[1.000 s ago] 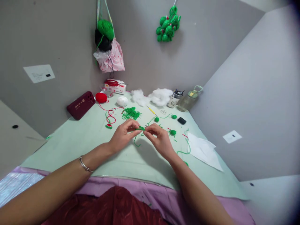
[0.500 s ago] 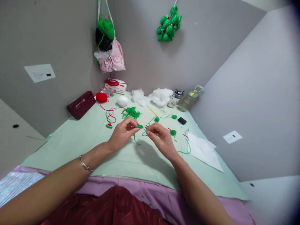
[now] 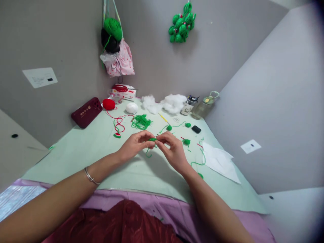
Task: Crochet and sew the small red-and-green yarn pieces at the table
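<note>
My left hand (image 3: 135,145) and my right hand (image 3: 172,148) meet above the middle of the pale green table (image 3: 88,152). Between their pinched fingertips sits a small green crocheted piece (image 3: 152,139), with a green yarn tail (image 3: 148,153) hanging below it. The left fingers pinch the piece. The right fingers are closed on a thin crochet hook at the piece, which I can barely make out. A metal bangle (image 3: 89,176) circles my left wrist.
On the table lie a green yarn tangle (image 3: 140,122), red yarn ball (image 3: 108,104), white ball (image 3: 132,108), stuffing (image 3: 172,103), small green pieces (image 3: 186,142), a dark red case (image 3: 86,112), white paper (image 3: 220,161), a jar (image 3: 187,106) and a bottle (image 3: 204,107). A green crocheted bunch (image 3: 181,23) and bags (image 3: 117,60) hang on the wall.
My hands drew slightly apart half a second ago, then came back together on the green piece. The view shifted a little.
</note>
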`<state>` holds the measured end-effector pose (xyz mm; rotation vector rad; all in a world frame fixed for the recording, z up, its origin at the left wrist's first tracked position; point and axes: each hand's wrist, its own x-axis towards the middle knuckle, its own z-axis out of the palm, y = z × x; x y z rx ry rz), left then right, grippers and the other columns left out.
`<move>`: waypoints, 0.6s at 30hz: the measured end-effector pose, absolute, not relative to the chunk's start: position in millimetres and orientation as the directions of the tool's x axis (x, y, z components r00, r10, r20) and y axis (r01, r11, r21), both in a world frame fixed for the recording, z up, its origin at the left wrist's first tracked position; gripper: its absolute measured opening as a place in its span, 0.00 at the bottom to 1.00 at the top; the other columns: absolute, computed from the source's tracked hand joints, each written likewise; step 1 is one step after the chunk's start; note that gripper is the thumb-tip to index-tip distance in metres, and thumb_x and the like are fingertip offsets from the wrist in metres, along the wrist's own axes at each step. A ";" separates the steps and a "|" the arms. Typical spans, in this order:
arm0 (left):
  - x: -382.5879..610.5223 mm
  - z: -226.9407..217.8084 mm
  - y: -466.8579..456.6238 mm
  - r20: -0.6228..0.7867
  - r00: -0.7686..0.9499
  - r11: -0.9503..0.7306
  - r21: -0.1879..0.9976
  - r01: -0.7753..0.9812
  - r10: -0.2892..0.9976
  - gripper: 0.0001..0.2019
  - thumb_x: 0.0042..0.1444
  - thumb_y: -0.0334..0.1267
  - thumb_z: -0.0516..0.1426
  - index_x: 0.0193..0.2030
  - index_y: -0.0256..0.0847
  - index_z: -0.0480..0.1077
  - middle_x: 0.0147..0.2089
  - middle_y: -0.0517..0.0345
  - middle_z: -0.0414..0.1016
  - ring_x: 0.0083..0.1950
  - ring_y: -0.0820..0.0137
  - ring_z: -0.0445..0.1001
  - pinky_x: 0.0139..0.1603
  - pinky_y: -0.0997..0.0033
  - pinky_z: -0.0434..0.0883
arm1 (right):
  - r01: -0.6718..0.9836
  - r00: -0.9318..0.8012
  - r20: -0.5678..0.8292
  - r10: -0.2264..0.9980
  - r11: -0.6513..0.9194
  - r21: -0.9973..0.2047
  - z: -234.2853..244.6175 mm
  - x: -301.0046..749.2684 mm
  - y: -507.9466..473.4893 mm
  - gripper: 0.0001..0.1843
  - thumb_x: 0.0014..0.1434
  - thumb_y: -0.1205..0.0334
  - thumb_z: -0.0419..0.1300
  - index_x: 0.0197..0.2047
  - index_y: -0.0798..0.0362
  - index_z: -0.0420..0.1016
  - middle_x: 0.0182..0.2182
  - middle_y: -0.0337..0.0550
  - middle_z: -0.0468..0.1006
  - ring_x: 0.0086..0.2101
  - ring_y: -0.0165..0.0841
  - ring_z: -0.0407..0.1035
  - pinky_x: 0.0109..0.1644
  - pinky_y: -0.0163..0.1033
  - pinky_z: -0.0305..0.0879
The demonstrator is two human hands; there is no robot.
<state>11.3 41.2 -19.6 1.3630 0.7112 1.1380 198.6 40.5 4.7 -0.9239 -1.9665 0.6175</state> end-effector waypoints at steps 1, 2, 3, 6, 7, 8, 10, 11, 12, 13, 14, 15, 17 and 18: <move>10.8 -18.4 41.3 0.194 0.369 -0.120 0.969 -0.214 0.909 0.12 0.55 0.42 0.64 0.40 0.38 0.71 0.34 0.60 0.73 0.37 0.70 0.73 0.44 0.66 0.69 | 0.373 -0.363 0.492 0.791 0.607 -0.702 4.6 198.8 40.3 0.07 0.63 0.58 0.62 0.35 0.51 0.75 0.31 0.41 0.73 0.31 0.31 0.69 0.37 0.38 0.68; 10.2 -17.3 41.4 0.176 0.381 -0.096 0.971 -0.219 0.908 0.12 0.55 0.43 0.64 0.40 0.38 0.72 0.33 0.60 0.73 0.35 0.71 0.72 0.42 0.66 0.69 | 0.371 -0.366 0.493 0.789 0.609 -0.701 4.6 199.2 40.4 0.07 0.63 0.58 0.61 0.34 0.51 0.75 0.31 0.41 0.73 0.31 0.31 0.69 0.37 0.38 0.68; 9.6 -16.3 41.7 0.160 0.379 -0.079 0.972 -0.220 0.911 0.12 0.55 0.43 0.64 0.40 0.37 0.72 0.32 0.60 0.73 0.34 0.71 0.72 0.41 0.67 0.69 | 0.365 -0.369 0.493 0.788 0.611 -0.703 4.7 199.9 40.8 0.07 0.64 0.58 0.61 0.35 0.51 0.75 0.31 0.41 0.73 0.32 0.31 0.69 0.37 0.38 0.68; 7.3 -14.7 42.8 0.110 0.355 -0.038 0.978 -0.203 0.929 0.13 0.54 0.43 0.65 0.42 0.37 0.74 0.31 0.60 0.75 0.34 0.72 0.72 0.43 0.68 0.69 | 0.305 -0.339 0.500 0.797 0.595 -0.743 6.5 204.0 43.3 0.09 0.66 0.58 0.57 0.38 0.50 0.77 0.33 0.42 0.75 0.31 0.30 0.70 0.37 0.38 0.68; 6.6 -14.7 43.2 0.097 0.350 -0.027 0.979 -0.200 0.932 0.13 0.54 0.43 0.65 0.42 0.38 0.75 0.31 0.60 0.76 0.34 0.72 0.72 0.43 0.68 0.69 | 0.264 -0.317 0.495 0.809 0.576 -0.773 7.7 205.7 44.3 0.09 0.66 0.58 0.57 0.40 0.50 0.78 0.33 0.42 0.75 0.31 0.29 0.70 0.37 0.38 0.68; 5.9 -14.8 43.5 0.089 0.346 -0.020 0.980 -0.199 0.934 0.13 0.54 0.44 0.65 0.42 0.38 0.75 0.31 0.60 0.76 0.34 0.72 0.72 0.44 0.68 0.69 | 0.214 -0.295 0.483 0.824 0.550 -0.807 8.9 207.5 45.3 0.08 0.66 0.59 0.57 0.42 0.49 0.77 0.32 0.41 0.75 0.30 0.29 0.70 0.36 0.38 0.68; 5.0 -15.3 43.6 0.086 0.339 -0.017 0.979 -0.203 0.937 0.12 0.53 0.43 0.66 0.40 0.39 0.75 0.30 0.61 0.76 0.34 0.72 0.72 0.44 0.69 0.69 | 0.115 -0.278 0.442 0.853 0.487 -0.866 11.3 210.6 46.8 0.10 0.64 0.60 0.59 0.49 0.48 0.76 0.31 0.39 0.76 0.29 0.29 0.70 0.36 0.38 0.70; 4.8 -15.4 43.5 0.090 0.339 -0.019 0.978 -0.206 0.937 0.12 0.53 0.43 0.66 0.40 0.39 0.74 0.30 0.61 0.76 0.34 0.72 0.72 0.44 0.69 0.69 | 0.085 -0.289 0.417 0.862 0.457 -0.885 12.1 211.8 47.3 0.13 0.64 0.60 0.60 0.51 0.48 0.75 0.30 0.38 0.76 0.29 0.29 0.70 0.36 0.38 0.70; 4.6 -15.5 43.3 0.097 0.338 -0.026 0.977 -0.209 0.936 0.11 0.53 0.42 0.66 0.39 0.40 0.74 0.30 0.61 0.76 0.34 0.72 0.72 0.44 0.69 0.69 | 0.076 -0.310 0.394 0.865 0.435 -0.897 12.4 212.6 47.6 0.14 0.63 0.61 0.61 0.52 0.48 0.74 0.30 0.38 0.77 0.29 0.29 0.71 0.36 0.38 0.71; 4.6 -15.4 43.1 0.109 0.338 -0.036 0.976 -0.213 0.935 0.10 0.53 0.42 0.66 0.39 0.40 0.75 0.30 0.62 0.76 0.34 0.72 0.72 0.43 0.69 0.69 | 0.092 -0.335 0.372 0.866 0.423 -0.902 12.3 213.1 47.9 0.13 0.63 0.61 0.61 0.51 0.49 0.75 0.30 0.38 0.78 0.29 0.29 0.72 0.37 0.38 0.71; 4.7 -15.1 42.8 0.119 0.340 -0.046 0.975 -0.216 0.933 0.10 0.53 0.42 0.65 0.39 0.41 0.75 0.30 0.62 0.76 0.34 0.72 0.72 0.43 0.69 0.69 | 0.127 -0.358 0.356 0.863 0.423 -0.897 11.8 213.3 48.0 0.11 0.63 0.61 0.61 0.49 0.49 0.76 0.31 0.38 0.78 0.29 0.29 0.72 0.37 0.39 0.71; 4.8 -14.6 42.6 0.129 0.342 -0.055 0.975 -0.216 0.931 0.09 0.54 0.42 0.65 0.39 0.41 0.75 0.30 0.61 0.76 0.34 0.72 0.72 0.43 0.69 0.69 | 0.178 -0.376 0.346 0.860 0.434 -0.883 11.1 213.4 48.2 0.08 0.63 0.61 0.61 0.46 0.50 0.77 0.31 0.39 0.78 0.29 0.29 0.72 0.37 0.38 0.71; 5.1 -13.3 42.4 0.140 0.338 -0.068 0.974 -0.215 0.931 0.08 0.54 0.41 0.65 0.39 0.42 0.76 0.30 0.61 0.76 0.34 0.71 0.72 0.44 0.68 0.69 | 0.287 -0.384 0.372 0.845 0.492 -0.822 10.3 213.7 48.6 0.05 0.63 0.62 0.61 0.40 0.50 0.78 0.31 0.40 0.77 0.30 0.29 0.72 0.37 0.38 0.69; 5.2 -12.5 42.5 0.140 0.333 -0.069 0.974 -0.214 0.933 0.08 0.54 0.41 0.65 0.39 0.41 0.76 0.29 0.61 0.75 0.34 0.71 0.72 0.44 0.67 0.70 | 0.330 -0.379 0.407 0.831 0.532 -0.780 10.5 214.1 49.0 0.05 0.63 0.62 0.61 0.38 0.50 0.79 0.32 0.41 0.76 0.32 0.30 0.72 0.37 0.38 0.68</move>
